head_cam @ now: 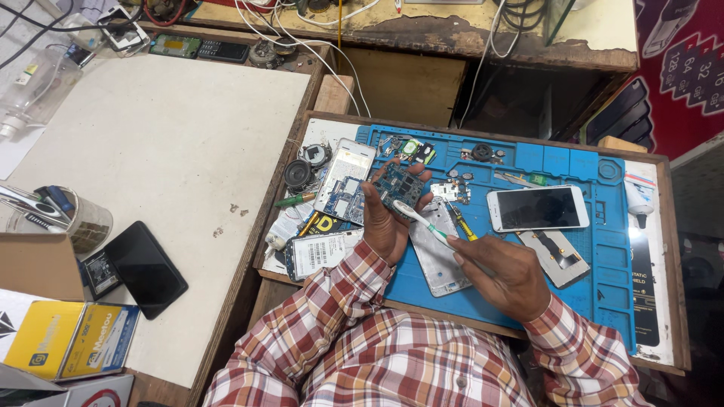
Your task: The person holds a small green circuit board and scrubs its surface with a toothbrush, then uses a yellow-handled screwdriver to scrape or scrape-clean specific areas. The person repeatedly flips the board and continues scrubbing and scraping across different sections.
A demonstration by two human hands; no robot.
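the small blue circuit board [398, 185] sits upright in the left hand [386, 218], pinched at its edges by fingers curled around it, raised just above the blue work mat [573, 162] near the mat's left half. the right hand [504, 273] is closed around the handle of a white toothbrush [424, 221], whose head touches the board's lower edge. the likeliest slip, as i judge it, is pressing too hard with the bristles: tiny parts soldered on the board could be knocked loose or a connector bent, and since the board is held only by its rim, a strong stroke could twist it out of the fingers and drop it onto the mat. directly beneath lie a silver phone back cover [435, 256] and a yellow-handled screwdriver [461, 225], so a falling board could strike metal. loose screws and small parts [457, 186] scattered just beside the hands could be flicked away by a sweep of the brush or sleeve and be lost. a white phone [537, 208] lying face up to the right, and an opened phone frame [343, 183] to the left, are close enough that a stray elbow or dropped tool might scratch them. on the pale table [166, 136] further left, a black phone [145, 268] rests near the edge, well apart from the work.
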